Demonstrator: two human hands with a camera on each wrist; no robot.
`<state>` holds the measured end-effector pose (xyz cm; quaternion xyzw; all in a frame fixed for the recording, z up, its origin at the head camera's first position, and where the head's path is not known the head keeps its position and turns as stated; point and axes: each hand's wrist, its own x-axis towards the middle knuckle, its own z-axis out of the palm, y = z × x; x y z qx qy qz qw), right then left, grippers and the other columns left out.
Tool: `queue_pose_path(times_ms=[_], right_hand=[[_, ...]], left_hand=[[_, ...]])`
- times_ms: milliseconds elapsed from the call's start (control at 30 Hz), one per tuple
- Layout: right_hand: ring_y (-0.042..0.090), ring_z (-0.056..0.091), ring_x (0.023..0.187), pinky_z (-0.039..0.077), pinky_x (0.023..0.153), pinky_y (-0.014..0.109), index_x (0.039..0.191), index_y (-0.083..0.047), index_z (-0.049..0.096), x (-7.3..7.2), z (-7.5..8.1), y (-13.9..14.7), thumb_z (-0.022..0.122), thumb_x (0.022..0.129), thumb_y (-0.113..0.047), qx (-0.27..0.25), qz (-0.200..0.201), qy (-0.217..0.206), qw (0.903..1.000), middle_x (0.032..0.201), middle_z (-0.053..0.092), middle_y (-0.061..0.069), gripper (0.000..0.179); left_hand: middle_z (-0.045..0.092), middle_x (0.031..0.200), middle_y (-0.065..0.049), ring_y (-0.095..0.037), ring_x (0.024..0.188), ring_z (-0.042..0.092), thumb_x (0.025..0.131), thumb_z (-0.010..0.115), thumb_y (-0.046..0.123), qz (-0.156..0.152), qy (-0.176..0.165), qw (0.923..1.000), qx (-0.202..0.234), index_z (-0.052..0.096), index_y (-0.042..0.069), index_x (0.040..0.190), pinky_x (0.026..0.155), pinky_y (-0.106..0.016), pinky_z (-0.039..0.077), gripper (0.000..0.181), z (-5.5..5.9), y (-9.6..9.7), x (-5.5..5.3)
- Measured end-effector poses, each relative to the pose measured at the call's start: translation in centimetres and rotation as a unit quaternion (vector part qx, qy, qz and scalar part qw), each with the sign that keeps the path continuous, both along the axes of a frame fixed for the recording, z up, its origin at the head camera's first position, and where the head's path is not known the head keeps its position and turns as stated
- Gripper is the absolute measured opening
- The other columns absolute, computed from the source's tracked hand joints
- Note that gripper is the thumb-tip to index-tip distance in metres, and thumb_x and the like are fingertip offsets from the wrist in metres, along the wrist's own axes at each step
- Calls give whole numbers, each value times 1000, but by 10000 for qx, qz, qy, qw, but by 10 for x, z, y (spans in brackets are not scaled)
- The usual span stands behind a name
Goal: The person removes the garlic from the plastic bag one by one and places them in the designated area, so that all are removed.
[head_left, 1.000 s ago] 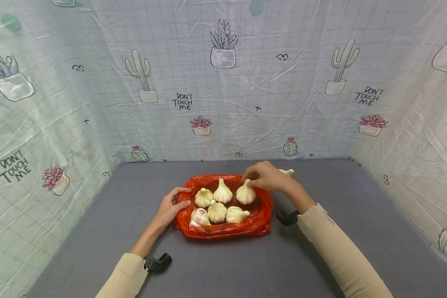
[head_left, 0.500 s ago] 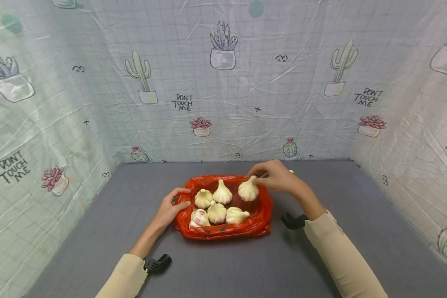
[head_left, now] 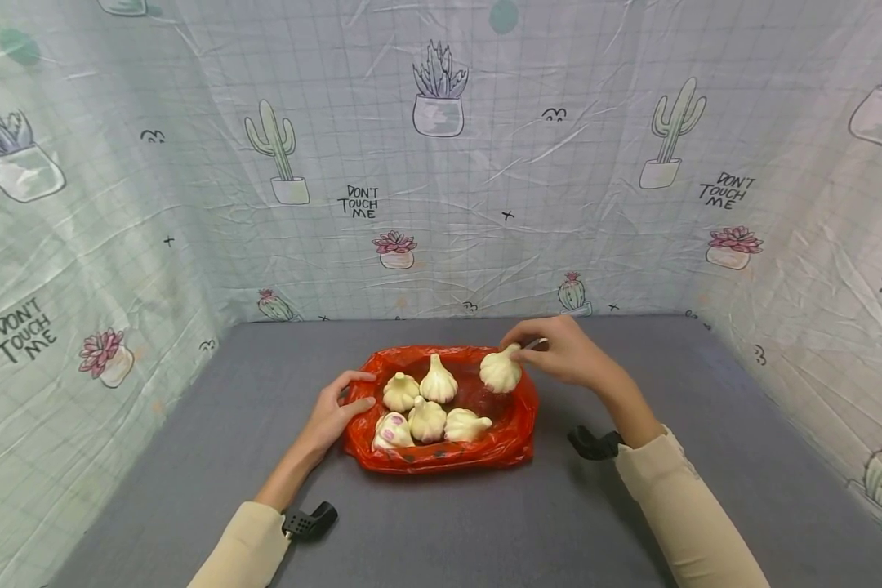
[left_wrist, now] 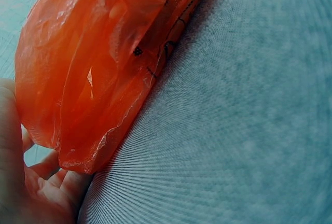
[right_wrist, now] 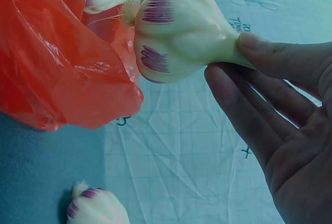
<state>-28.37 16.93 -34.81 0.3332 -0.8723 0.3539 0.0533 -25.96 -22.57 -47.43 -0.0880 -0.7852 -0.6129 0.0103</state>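
Several garlic bulbs [head_left: 426, 420] lie in a red plastic bag [head_left: 510, 445] with its mouth spread open, in the middle of the head view. My right hand [head_left: 569, 355] pinches another garlic bulb [head_left: 500, 371] by its neck, over the bag's right rim. In the right wrist view this bulb [right_wrist: 181, 29] hangs root end outward, purple streaks showing, between thumb and fingers. At the bag's left rim, my left hand [head_left: 334, 412] rests with thumb and index finger spread apart. The left wrist view shows its thumb [left_wrist: 9, 146] alongside the bag's red side [left_wrist: 78, 79], other fingers partly hidden.
One more garlic bulb [right_wrist: 98, 208] lies outside the bag, low in the right wrist view; in the head view my right hand mostly hides it. A grey table surface [head_left: 441, 531] surrounds the bag, and a printed cloth [head_left: 485, 245] stands behind and at both sides.
My right hand has lifted the pinched garlic bulb from among the others and carried it right to the bag's rim. The left hand has stayed in place.
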Motion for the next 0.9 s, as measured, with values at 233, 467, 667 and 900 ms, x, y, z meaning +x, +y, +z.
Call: queue_pose_path(times_ms=[233,467,667,900], right_hand=[[15,71,92,62,81,33,104,-15,79,7,6,9,76,93,-10,-108,-98,8,9999,101,78,1,12],[20,74,90,62,79,31,106,-11,79,10,13,20,75,94,-9,-322,-99,84,9994,103,79,6,12],[20,74,97,62,85,38,108,-11,79,12,16,32,75,94,-9,-422,-238,229,9986,106,78,6,15],[23,73,100,62,86,40,113,-8,78,10,18,44,73,95,-9,-386,-512,273,9976,109,78,8,18]], left_hand=[[58,140,-22,-16,104,65,95,70,10,43,39,9999,-83,62,6,133,82,-26,57,39,0,0,0],[57,140,-23,-14,102,66,96,69,10,21,70,10000,-63,61,4,133,81,-25,58,39,1,0,1],[58,140,-23,-14,100,66,95,70,10,40,76,9999,-109,62,5,133,80,-25,58,39,1,1,1],[59,139,-22,-14,101,65,96,70,11,83,90,9997,-203,63,5,133,81,-25,57,38,0,1,0]])
